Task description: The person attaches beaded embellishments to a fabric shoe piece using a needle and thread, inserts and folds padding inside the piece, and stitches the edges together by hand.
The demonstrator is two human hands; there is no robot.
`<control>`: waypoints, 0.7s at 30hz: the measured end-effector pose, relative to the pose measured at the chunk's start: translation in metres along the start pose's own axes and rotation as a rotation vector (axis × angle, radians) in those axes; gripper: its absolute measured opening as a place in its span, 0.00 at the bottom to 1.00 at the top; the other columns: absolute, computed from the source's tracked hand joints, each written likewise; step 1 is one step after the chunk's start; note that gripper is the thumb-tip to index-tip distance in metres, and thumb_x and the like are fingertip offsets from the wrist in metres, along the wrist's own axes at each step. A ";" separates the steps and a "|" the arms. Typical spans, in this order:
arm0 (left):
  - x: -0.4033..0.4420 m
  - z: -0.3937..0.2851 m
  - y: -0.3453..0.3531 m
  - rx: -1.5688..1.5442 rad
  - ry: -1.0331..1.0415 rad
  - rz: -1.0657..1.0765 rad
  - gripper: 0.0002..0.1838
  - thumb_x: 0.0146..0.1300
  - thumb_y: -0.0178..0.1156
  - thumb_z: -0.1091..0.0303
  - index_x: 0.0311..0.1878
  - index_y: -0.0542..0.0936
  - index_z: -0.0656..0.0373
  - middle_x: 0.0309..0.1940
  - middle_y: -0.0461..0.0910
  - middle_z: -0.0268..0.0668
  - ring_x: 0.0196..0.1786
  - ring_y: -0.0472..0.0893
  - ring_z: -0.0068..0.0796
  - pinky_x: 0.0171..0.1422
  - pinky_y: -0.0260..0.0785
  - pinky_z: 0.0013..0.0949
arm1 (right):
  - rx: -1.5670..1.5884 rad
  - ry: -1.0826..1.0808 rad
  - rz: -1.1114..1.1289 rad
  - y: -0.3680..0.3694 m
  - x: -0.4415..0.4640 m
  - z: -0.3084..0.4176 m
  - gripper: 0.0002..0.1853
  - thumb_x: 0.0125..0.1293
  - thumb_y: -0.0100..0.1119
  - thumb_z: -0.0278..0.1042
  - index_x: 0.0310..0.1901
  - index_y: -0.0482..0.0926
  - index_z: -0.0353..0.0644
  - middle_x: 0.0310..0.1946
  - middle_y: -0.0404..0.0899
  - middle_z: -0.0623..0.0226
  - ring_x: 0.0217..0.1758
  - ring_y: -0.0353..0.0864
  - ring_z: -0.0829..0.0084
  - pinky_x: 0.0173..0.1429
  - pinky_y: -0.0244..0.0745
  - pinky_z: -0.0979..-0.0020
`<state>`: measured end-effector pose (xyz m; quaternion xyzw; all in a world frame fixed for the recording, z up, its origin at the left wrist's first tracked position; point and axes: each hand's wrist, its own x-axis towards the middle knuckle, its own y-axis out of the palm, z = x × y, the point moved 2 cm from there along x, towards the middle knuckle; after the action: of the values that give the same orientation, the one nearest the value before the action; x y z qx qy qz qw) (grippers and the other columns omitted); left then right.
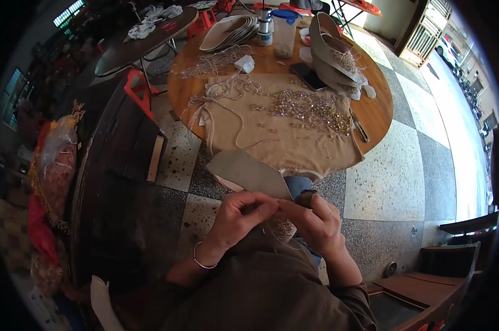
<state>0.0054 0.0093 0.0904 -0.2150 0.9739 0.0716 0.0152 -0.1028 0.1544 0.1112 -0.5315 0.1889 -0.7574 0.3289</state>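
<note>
We have the grey panel (252,170) above our brown garment (255,276); our left hand (241,218) and right hand (318,220) meet at its near end, fingertips pressed together, though what they pinch we cannot tell. If it snags the beige cloth (293,150) on the table (378,105), loose beads (316,110) could scatter.

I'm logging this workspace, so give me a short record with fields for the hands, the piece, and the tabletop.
Left hand: fingers bent, at the near edge of the grey piece
Right hand: beside the left; anything pinched is too small to tell
Table: round, wooden
Cloth: tan, spread on the table
Loose beads: on the cloth
Beyond beads: dark phone, blue-lidded jug
</note>
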 end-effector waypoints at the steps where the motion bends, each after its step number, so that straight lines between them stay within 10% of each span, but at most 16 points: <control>1: -0.002 -0.003 0.000 0.068 0.034 0.009 0.07 0.66 0.60 0.72 0.39 0.84 0.65 0.29 0.81 0.27 0.32 0.76 0.12 0.35 0.66 0.17 | -0.006 -0.023 -0.001 -0.002 0.001 0.002 0.20 0.51 0.66 0.23 0.49 0.80 0.43 0.26 0.65 0.71 0.24 0.71 0.73 0.25 0.69 0.71; 10: -0.001 -0.002 0.007 0.218 0.164 -0.138 0.09 0.66 0.60 0.70 0.37 0.85 0.66 0.25 0.79 0.26 0.29 0.72 0.08 0.31 0.62 0.18 | -0.029 0.138 0.068 -0.003 0.004 0.011 0.13 0.52 0.59 0.18 0.40 0.78 0.43 0.30 0.72 0.67 0.32 0.73 0.63 0.36 0.72 0.64; 21: -0.002 0.003 0.006 0.150 -0.008 0.243 0.18 0.69 0.41 0.76 0.60 0.69 0.59 0.27 0.69 0.26 0.27 0.64 0.12 0.34 0.58 0.20 | 0.523 0.640 -0.016 0.013 -0.001 -0.024 0.05 0.64 0.57 0.23 0.41 0.74 0.37 0.33 0.78 0.65 0.38 0.79 0.68 0.41 0.74 0.73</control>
<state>0.0048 0.0165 0.0881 -0.0937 0.9953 0.0007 0.0262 -0.1211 0.1445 0.0933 -0.1690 0.0788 -0.9096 0.3714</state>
